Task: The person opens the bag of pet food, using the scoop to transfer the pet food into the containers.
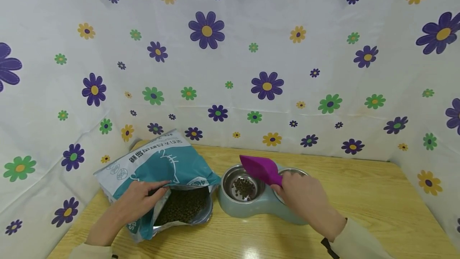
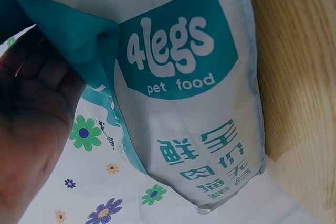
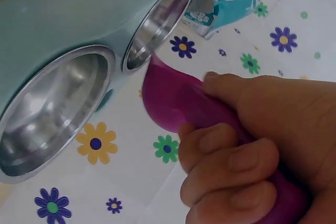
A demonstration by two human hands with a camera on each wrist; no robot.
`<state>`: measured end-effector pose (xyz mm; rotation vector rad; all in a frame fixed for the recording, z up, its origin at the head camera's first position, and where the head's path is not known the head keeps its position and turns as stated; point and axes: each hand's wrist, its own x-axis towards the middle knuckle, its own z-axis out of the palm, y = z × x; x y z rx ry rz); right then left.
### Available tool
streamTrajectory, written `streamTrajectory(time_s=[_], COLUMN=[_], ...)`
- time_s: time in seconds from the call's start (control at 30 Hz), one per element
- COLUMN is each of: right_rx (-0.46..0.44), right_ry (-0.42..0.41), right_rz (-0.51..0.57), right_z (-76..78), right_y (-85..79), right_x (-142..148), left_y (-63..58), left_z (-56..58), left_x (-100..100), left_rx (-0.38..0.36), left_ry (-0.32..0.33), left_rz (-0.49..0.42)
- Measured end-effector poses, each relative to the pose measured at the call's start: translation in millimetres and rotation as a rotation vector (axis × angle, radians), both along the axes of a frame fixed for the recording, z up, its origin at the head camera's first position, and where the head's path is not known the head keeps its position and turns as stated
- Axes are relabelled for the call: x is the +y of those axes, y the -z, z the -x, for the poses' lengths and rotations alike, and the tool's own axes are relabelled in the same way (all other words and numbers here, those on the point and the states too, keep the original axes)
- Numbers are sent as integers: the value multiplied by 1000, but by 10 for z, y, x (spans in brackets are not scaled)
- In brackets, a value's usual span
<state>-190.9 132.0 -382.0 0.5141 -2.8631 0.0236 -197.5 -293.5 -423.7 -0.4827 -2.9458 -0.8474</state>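
Note:
A teal and white pet food bag (image 1: pixel 190 159) lies on its side at the left, its mouth wide and brown kibble (image 1: pixel 183 207) showing inside. My left hand (image 1: pixel 134 202) pinches the upper edge of that mouth between thumb and fingers; in the left wrist view the fingers go partly behind the flap. My right hand (image 1: pixel 305 197) grips the handle of a purple scoop (image 1: pixel 259 169), whose blade is over the left steel bowl (image 1: pixel 223 184). Some kibble (image 1: pixel 244 187) lies in this bowl. The right steel bowl (image 3: pixel 52 114) shows bare metal in the right wrist view and is partly hidden by my hand in the head view.
Both bowls sit in one pale blue-green stand (image 1: pixel 237 210), just right of the bag. Beneath is a wooden table (image 1: pixel 373 203). A white flower-print cloth (image 1: pixel 237 67) hangs behind and along both sides.

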Motion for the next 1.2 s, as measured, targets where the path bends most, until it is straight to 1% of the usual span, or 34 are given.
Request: streamTrajectory(time_s=[0.07, 0.13, 0.23, 0.3, 0.37, 0.47, 0.57, 0.7, 0.83, 0.97, 1.03, 1.2], right_rx=[-84, -197, -376, -478, -567, -645, -677, -708, -723, -696, -689, -718], right_ry=[4, 2, -38, -77, -112, -144, -177, -224, -274, -330, -342, -357], right_rz=[80, 186, 370, 461, 519, 549, 559, 539, 499, 473, 451, 411], right_z=[15, 29, 44, 38, 15, -47, -129, -227, -288, -316, -318, -271], right_y=[-6, -17, -29, -28, -21, 10, 63, 125, 176, 232, 251, 267], right_x=[60, 121, 189, 213, 212, 172, 103, -24, -184, -349, -437, -640], left_y=[0, 4, -3, -9, -17, -15, 2, 17, 9, -6, -7, 20], left_z=[-3, -4, -8, -9, -9, -2, 6, 9, 1, -6, -5, 2], left_x=[4, 4, 4, 2, 0, -1, -1, 3, 9, 18, 25, 22], left_rx=[-4, -6, -6, -1, 2, 5, -3, -18, -4, 8, 0, 6], left_ry=[-1, -1, 1, 6, 6, 6, 5, -5, -10, -1, -6, -27], left_rz=[2, 5, 1, -6, -13, -15, -6, 1, 0, -1, -4, 12])
